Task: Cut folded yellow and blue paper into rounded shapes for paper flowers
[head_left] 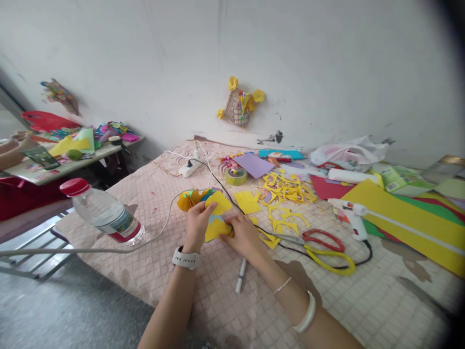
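I have the left hand (196, 225) closed on the yellow paper craft (218, 229), its fingers curled over the top, and the right hand (244, 236) pinching the craft's lower edge, so the piece sits held between both hands at centre frame. A folded multicoloured paper rosette (190, 199) shows at its far side. Just below my hands, a white marker (240, 275) lies on the quilted pink table cover (145, 271). To the right are red-and-yellow-handled scissors (324, 241), and yellow paper offcuts (286, 189) are scattered ahead of them. Farther up I can see a roll of tape (236, 176), a purple card sheet (253, 165) and a white power strip (191, 168). A hot glue gun (354, 220) rests against large yellow card sheets (403, 223) on the right, and a water bottle (103, 211) lies on its side at left.
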Available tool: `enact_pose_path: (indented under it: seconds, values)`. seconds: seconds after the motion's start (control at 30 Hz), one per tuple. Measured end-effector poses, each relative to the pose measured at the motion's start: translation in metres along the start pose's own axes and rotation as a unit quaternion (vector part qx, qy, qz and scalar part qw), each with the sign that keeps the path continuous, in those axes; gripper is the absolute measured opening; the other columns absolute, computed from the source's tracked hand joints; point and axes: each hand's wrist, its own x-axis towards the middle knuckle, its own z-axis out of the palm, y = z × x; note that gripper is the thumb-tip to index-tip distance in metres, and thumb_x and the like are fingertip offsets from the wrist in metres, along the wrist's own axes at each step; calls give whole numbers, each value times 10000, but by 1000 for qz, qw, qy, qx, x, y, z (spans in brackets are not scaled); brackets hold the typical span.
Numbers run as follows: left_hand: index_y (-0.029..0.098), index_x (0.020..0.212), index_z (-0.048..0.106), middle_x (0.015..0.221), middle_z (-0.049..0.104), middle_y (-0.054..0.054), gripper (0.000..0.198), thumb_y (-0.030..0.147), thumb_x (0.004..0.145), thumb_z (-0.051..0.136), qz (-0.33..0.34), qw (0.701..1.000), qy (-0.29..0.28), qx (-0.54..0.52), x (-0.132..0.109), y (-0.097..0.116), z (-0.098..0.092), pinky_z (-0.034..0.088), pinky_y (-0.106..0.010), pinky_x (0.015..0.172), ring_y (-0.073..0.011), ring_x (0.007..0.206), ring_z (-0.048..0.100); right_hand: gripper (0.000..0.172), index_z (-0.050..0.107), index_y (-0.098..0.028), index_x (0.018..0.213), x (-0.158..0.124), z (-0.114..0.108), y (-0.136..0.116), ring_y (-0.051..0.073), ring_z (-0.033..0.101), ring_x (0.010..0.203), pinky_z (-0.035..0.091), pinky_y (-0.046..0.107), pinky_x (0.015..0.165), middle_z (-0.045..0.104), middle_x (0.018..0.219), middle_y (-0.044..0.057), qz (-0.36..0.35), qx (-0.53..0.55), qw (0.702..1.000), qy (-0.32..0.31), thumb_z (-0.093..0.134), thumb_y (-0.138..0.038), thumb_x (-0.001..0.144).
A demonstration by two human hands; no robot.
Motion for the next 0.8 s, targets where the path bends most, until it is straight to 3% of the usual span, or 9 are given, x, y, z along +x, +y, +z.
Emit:
enact_pose_path:
  seconds: [0.2, 0.33, 0.43, 0.57, 0.67, 0.8]
  values:
    - [158, 579, 574, 506, 471, 49, 337, 422, 685, 755, 5, 1000, 0, 20, -1, -3, 3, 305, -214, 458, -89, 492, 441, 95, 686, -173, 792, 2, -2, 3, 290, 583, 963, 409, 427, 907, 678, 902, 93, -9, 20, 1000, 22, 714, -113, 724]
    - [145, 629, 590, 553, 507, 45, 317, 403, 756, 722, 7, 999, -3, 50, 0, -5, 0, 335, -209, 467, -87, 513, 466, 39, 663, -182, 746, 4, -5, 6, 216, 635, 825, 477, 319, 758, 699, 804, 46, -12, 113, 993, 35, 679, -159, 773]
    - [127, 741, 610, 649, 560, 34, 261, 357, 855, 659, -1, 997, -20, 80, 1, -7, -3, 415, -209, 498, -89, 548, 515, 101, 649, -182, 758, 6, -6, 8, 174, 638, 671, 492, 262, 618, 696, 727, 18, 2, 190, 981, 52, 650, -269, 808]
    - [115, 925, 626, 815, 632, -2, 221, 332, 927, 588, -30, 990, -79, 110, -1, -8, -2, 521, -254, 572, -115, 642, 602, 210, 622, -177, 754, 9, -7, 15, 179, 621, 621, 496, 274, 581, 679, 696, 31, 39, 241, 963, 118, 607, -377, 816]
    - [114, 808, 632, 693, 604, 25, 283, 384, 893, 624, -41, 987, -113, 109, -4, -4, 2, 468, -225, 515, -97, 559, 562, 238, 613, -180, 746, 10, -8, 20, 196, 628, 632, 500, 295, 591, 684, 698, 47, 64, 250, 953, 162, 605, -410, 805]
    - [130, 577, 594, 504, 501, 56, 421, 502, 705, 745, -39, 988, -116, 93, -9, 3, 7, 326, -209, 446, -83, 461, 454, 246, 612, -186, 773, 9, -8, 21, 209, 647, 663, 512, 307, 616, 701, 725, 61, 70, 243, 950, 185, 597, -427, 815]
